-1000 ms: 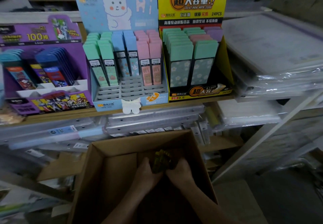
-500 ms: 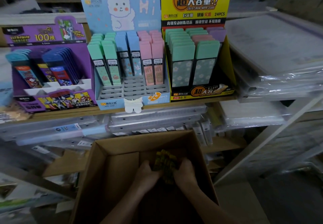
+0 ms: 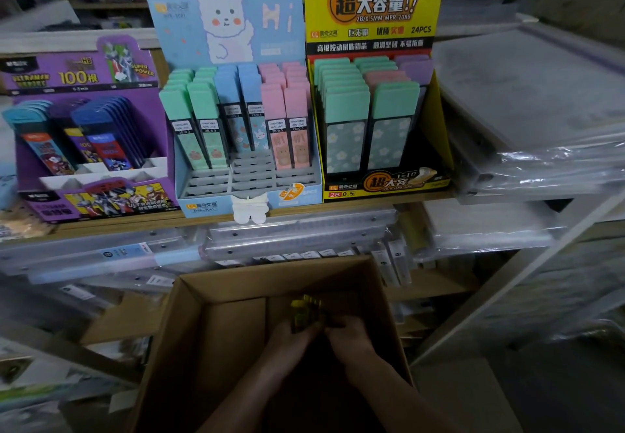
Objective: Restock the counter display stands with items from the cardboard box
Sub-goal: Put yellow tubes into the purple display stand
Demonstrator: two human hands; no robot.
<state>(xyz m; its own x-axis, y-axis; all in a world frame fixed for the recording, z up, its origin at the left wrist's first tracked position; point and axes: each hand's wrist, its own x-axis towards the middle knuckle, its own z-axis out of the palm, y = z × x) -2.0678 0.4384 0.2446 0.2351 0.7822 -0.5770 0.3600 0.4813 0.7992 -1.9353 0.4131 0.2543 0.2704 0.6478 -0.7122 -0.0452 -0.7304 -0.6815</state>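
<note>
on the tabletop [image 3: 135,221] three stands stood side by side, facing out so a shopper could read them. at left, the purple stand [image 3: 91,135] kept its cases leaning in the back rows, with white front compartments showing bare. the blue rabbit stand [image 3: 236,128] in the middle held green, blue and pink cases upright in a stepped tray, and its grey front slots [image 3: 250,175] had no cases in them, likely where new stock belonged. the yellow stand [image 3: 378,94] at right looked nearly full.

below them the cardboard box [image 3: 203,348] sat open, flaps up, close under the shelf edge so items could travel a short way. both arms reached deep into it. the left hand [image 3: 291,344] had its grip curled on the lower part of a yellowish bundle [image 3: 304,311], which rose just above the fingers near the box's far wall. the right hand [image 3: 351,338] lay just beside the bundle, but in the dark i could not tell whether its grip had closed on it.
</note>
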